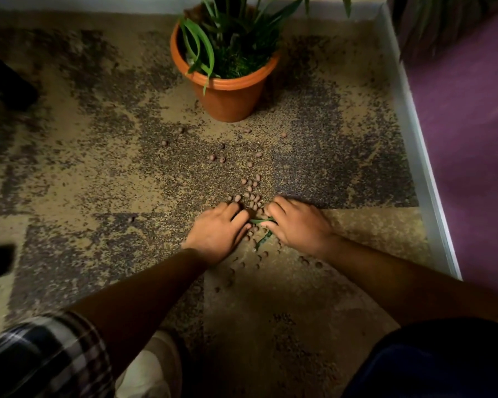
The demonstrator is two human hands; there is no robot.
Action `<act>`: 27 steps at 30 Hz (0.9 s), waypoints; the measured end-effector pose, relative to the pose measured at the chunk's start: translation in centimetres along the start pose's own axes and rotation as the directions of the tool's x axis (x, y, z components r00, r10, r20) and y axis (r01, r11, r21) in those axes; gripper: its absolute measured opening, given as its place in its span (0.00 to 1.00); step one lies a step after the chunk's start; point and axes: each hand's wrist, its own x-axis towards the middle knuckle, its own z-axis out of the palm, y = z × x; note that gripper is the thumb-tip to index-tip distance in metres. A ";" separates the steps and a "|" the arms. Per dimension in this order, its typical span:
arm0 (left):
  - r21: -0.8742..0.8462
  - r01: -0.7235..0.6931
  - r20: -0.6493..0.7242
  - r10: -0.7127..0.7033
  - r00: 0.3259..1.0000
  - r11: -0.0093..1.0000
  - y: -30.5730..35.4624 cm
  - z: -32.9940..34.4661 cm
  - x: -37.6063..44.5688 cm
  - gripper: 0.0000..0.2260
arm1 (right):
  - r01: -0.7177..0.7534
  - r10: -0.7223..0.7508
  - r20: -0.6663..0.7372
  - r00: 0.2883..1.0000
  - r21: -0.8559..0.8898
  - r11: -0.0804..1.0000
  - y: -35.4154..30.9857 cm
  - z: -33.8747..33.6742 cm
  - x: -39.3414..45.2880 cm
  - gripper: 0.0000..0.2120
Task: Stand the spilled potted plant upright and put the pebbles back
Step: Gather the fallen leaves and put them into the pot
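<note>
My left hand (217, 229) lies palm down on the carpet (98, 168), fingers curled inward toward my right, cupping loosely over pebbles (252, 193); whether it grips any, I cannot tell. My right hand (296, 222) mirrors it just beside, palm down, fingers bent, its fingertips pinching a green leaf (263, 221) that lies between the two hands. Both forearms reach forward and converge, the left from a checked sleeve (41, 354) pushed up near the elbow. Pebbles lie packed in the gap between my hands, trail back toward my knees and scatter ahead toward the pot (227, 90). The pot stands upright, well apart from my hands, its plant (230, 38) rising from it. A pale skirting (423, 168) runs along the right.
</note>
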 end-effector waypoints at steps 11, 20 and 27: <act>-0.690 0.415 0.190 -0.404 0.895 0.593 1.4 -1.9 2.3 0.13 | -0.519 0.484 0.286 0.827 0.719 0.462 0.0 -0.5 1.8 0.11; -0.740 0.460 0.673 -0.532 0.515 -0.491 2.1 -5.3 4.2 0.20 | -0.308 0.151 0.731 0.665 0.453 -0.837 -0.2 -4.1 3.8 0.15; -0.557 0.371 0.805 -0.372 0.463 -0.743 2.7 -6.3 4.8 0.17 | -0.189 0.214 0.777 0.592 0.392 -0.900 -1.2 -4.1 4.1 0.13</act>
